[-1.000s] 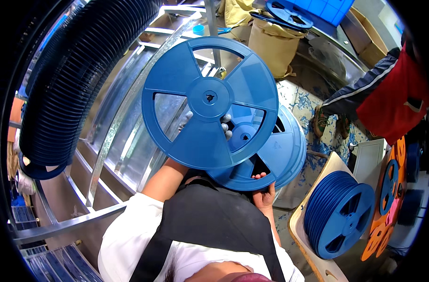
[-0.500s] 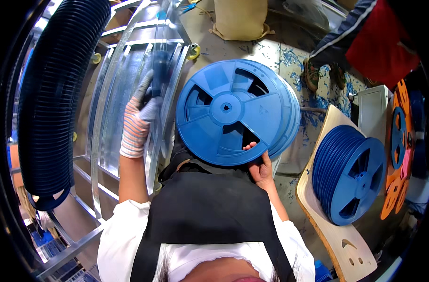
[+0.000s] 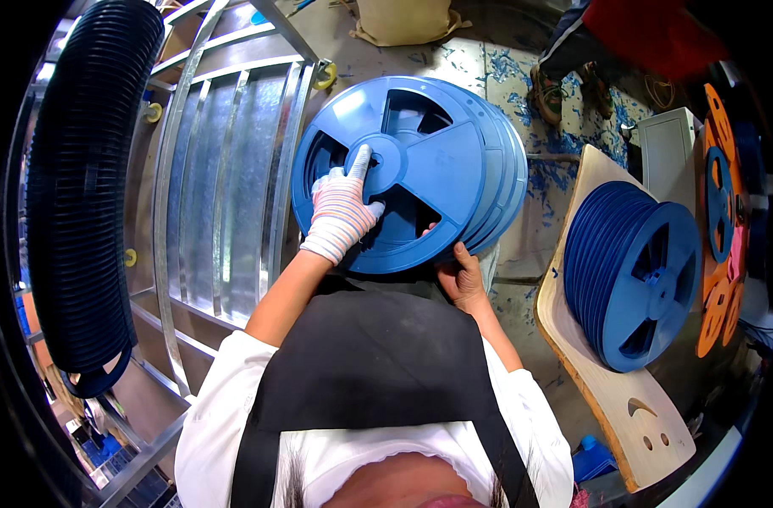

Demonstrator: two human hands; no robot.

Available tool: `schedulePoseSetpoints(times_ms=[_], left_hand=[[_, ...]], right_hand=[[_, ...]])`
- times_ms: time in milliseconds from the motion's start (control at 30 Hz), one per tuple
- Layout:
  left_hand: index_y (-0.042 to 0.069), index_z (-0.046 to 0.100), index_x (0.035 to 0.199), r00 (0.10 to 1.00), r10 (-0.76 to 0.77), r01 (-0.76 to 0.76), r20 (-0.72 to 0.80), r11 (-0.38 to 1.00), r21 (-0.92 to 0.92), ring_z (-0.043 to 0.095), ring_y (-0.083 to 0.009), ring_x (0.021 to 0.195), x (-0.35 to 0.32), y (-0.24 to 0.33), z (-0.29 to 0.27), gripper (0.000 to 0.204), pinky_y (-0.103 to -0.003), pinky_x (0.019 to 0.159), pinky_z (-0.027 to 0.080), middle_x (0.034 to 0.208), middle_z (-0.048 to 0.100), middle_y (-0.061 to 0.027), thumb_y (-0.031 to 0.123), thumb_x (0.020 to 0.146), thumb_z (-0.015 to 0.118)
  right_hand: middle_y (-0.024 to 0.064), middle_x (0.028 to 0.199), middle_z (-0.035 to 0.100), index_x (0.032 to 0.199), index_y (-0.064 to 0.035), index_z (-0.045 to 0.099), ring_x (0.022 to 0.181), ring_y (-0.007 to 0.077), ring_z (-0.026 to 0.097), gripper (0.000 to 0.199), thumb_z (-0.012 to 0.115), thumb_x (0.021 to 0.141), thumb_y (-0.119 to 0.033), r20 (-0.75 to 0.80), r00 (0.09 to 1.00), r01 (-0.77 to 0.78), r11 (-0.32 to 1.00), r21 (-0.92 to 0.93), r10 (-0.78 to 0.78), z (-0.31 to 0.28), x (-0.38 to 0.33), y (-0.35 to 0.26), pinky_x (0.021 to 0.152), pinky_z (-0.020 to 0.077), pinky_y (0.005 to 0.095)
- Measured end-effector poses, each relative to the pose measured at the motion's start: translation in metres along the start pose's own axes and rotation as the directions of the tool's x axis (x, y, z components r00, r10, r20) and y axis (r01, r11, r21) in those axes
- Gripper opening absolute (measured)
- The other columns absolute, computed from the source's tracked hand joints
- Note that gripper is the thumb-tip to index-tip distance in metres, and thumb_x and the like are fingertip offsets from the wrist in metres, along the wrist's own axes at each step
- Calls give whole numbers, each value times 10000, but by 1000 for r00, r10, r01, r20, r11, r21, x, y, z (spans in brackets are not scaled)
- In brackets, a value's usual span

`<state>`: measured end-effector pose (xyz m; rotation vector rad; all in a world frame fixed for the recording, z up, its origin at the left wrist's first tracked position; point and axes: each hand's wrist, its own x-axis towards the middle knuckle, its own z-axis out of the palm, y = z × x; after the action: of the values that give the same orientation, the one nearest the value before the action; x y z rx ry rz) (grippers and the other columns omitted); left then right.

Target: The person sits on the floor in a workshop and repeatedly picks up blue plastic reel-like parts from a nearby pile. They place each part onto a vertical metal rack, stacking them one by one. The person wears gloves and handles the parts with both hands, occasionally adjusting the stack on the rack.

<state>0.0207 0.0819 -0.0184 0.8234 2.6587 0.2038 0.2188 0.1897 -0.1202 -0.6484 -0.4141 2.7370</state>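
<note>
On the left of my feed I see a silver metal-barred frame [image 3: 161, 212] with a yellow caster wheel [image 3: 325, 78], and beyond it a tan cloth sack [image 3: 402, 19] on the pale, blue-flecked floor [image 3: 475, 57]. Rightward I have a bent plywood seat [image 3: 636, 423], a light grey boxy cabinet [image 3: 668, 146] and flat orange discs [image 3: 712, 320].

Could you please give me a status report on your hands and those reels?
Gloved left hand on the top blue reel, index finger at its hub. Bare right hand gripping the reel stack at its near edge. Nothing visibly blocking either.
</note>
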Motion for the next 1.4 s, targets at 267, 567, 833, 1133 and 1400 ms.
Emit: schedulePoseSetpoints(times_ms=[267,567,833,1133,1400], left_hand=[[115,409,1380,979,26,-184,-204,556,-811,580,-296,1014,-16,-59,-37,832,-352,877,464,1102,569,-194,164,624,752],[9,449,1267,935,288,66,-208,-715,-696,513,-334,1140,-54,-92,-78,724,-422,954,450,1157,529,-169,447,755,715],[3,458,1209,901,248,13,-357,-836,-548,492,-365,1141,-60,-84,-73,720,-460,1015,409,1077,542,-164,571,790,598],[1,461,1202,918,223,-21,-328,-798,-602,496,-349,1139,-77,-82,-81,728,-449,970,456,1064,545,-154,579,782,604],[23,425,1278,922,185,-144,-339,-652,-744,436,-363,1230,-59,-79,-73,744,-482,1021,402,1170,526,-173,567,799,592]], right_hand=[[108,1146,602,1163,15,558,1114,269,536,459,710,801,-224,96,994,-51,999,-3,51,4,3,-3,1019,365,434],[110,1103,610,1186,-8,534,1068,236,555,472,649,855,-325,147,988,-47,999,-1,47,-3,13,9,1020,377,414],[99,1132,608,1190,-11,538,1080,240,558,515,714,802,-302,106,994,-33,999,-7,34,-3,11,3,1028,374,432],[107,1131,604,1199,-21,533,1088,232,553,498,698,820,-300,178,980,-99,995,30,92,-13,19,0,1023,379,418],[132,1127,597,1179,13,528,1093,264,540,452,606,878,-316,212,975,-79,994,74,62,-27,33,2,1037,351,460]])
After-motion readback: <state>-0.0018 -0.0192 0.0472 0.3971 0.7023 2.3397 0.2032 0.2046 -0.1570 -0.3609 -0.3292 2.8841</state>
